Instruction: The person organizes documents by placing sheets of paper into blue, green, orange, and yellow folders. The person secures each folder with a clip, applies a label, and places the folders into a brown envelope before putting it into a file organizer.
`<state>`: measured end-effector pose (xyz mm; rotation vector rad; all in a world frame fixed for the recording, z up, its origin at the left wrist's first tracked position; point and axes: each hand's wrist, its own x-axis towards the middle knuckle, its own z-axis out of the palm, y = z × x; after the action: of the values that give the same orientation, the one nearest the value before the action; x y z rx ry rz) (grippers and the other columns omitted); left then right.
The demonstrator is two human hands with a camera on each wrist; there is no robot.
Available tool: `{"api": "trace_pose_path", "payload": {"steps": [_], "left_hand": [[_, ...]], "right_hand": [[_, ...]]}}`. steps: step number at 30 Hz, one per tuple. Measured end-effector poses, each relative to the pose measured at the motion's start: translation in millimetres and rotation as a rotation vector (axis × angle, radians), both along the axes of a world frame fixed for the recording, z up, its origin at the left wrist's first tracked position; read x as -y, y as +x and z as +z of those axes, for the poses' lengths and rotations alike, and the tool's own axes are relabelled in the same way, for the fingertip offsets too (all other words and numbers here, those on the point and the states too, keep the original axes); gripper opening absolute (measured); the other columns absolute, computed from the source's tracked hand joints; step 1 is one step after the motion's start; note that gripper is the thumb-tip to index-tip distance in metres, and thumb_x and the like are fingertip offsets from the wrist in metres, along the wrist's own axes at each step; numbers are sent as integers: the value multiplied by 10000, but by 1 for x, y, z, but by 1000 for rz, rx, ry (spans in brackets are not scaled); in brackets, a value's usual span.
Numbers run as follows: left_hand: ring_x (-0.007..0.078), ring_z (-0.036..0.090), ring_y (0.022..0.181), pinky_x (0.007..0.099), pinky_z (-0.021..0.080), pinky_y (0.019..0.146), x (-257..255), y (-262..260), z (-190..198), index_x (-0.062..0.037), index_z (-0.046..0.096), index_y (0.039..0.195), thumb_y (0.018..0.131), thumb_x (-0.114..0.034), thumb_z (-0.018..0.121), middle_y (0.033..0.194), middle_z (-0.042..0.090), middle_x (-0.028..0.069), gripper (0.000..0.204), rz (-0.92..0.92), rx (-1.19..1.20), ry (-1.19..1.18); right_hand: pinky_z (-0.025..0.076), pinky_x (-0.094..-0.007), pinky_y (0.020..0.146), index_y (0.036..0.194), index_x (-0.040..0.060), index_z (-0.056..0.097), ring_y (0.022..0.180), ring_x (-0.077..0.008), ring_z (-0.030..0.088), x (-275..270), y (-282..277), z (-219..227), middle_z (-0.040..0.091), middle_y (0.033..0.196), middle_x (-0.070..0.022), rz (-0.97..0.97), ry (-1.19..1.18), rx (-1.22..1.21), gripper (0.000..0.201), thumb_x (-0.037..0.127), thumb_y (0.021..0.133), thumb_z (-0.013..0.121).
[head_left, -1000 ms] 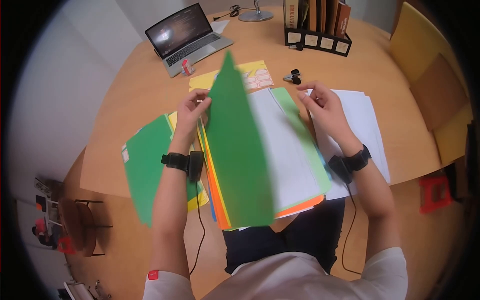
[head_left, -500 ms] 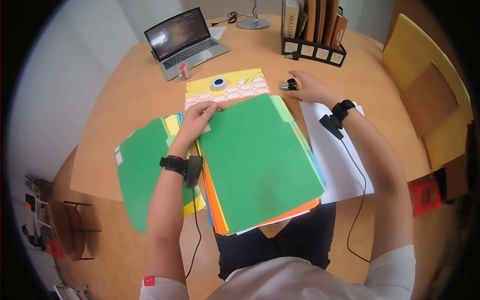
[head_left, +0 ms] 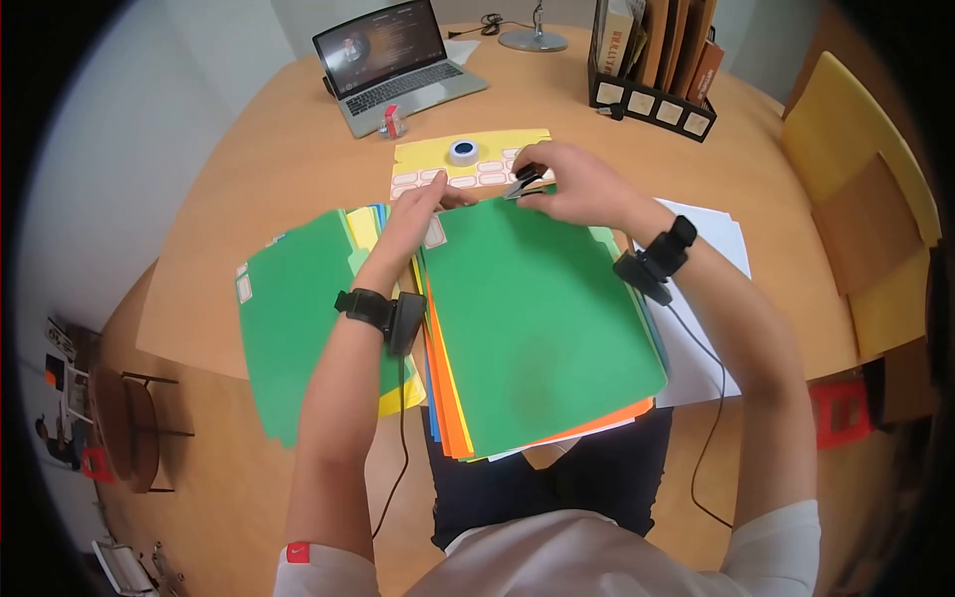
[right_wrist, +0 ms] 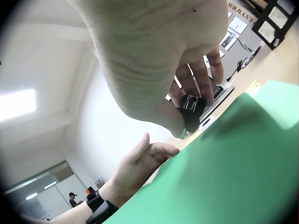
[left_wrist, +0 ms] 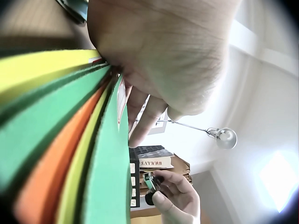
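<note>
A stack of folders, with a green folder (head_left: pixel 537 318) on top, lies in front of the person; orange, yellow and blue layers show along its left side. The right hand (head_left: pixel 582 184) pinches a black binder clip (head_left: pixel 527 179) at the stack's top edge. In the right wrist view the clip (right_wrist: pixel 191 109) sits between thumb and fingers. At the top left corner, the left hand (head_left: pixel 418 214) rests beside a white label (head_left: pixel 435 232), its fingers fairly straight. Folder edges (left_wrist: pixel 70 154) fan out under that palm in the left wrist view.
A second pile with a green folder (head_left: pixel 298 308) lies at left, white paper (head_left: pixel 696 348) at right. Behind are a yellow label sheet (head_left: pixel 418 154) with a round white item (head_left: pixel 464 151), a laptop (head_left: pixel 413 95), a small red-and-clear object (head_left: pixel 392 122) and a black file rack (head_left: pixel 652 107).
The green folder has come down flat onto the stack. The right hand has picked up the clip from the table and brought it left to the stack's top edge.
</note>
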<state>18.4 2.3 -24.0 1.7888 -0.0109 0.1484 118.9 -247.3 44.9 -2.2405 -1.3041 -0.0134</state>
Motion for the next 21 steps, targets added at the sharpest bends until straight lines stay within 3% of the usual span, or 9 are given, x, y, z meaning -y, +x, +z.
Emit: {"api": "trace_pose_path", "payload": {"steps": [12, 15, 18, 21], "left_hand": [[151, 629, 919, 298, 472, 902, -3, 0, 0, -20, 747, 1009, 1103, -494, 326, 974, 716, 61, 640, 11, -4, -56], [151, 626, 913, 301, 476, 900, -3, 2, -1, -26, 734, 978, 1105, -487, 314, 952, 706, 58, 637, 17, -7, -53], [151, 623, 905, 303, 479, 897, -6, 3, -3, -26, 724, 974, 1107, -478, 304, 938, 697, 58, 632, 14, 0, -73], [150, 620, 895, 304, 482, 892, -4, 3, -3, -24, 715, 974, 1109, -470, 288, 930, 691, 59, 632, 21, 4, -65]], "right_hand": [[510, -438, 959, 1133, 43, 673, 1068, -349, 660, -23, -14, -13, 696, 1127, -163, -24, -37, 72, 379, 208, 802, 756], [517, -436, 945, 1146, 48, 670, 1063, -354, 663, -25, -17, -8, 704, 1135, -170, -83, -144, 76, 385, 216, 812, 763], [527, -430, 923, 1130, 43, 680, 1053, -333, 678, -18, -4, -11, 716, 1142, -163, -155, -44, 39, 363, 228, 831, 771], [535, -407, 908, 1129, 25, 680, 1062, -307, 687, 11, 54, -40, 721, 1147, -166, -326, 218, -21, 364, 236, 848, 774]]}}
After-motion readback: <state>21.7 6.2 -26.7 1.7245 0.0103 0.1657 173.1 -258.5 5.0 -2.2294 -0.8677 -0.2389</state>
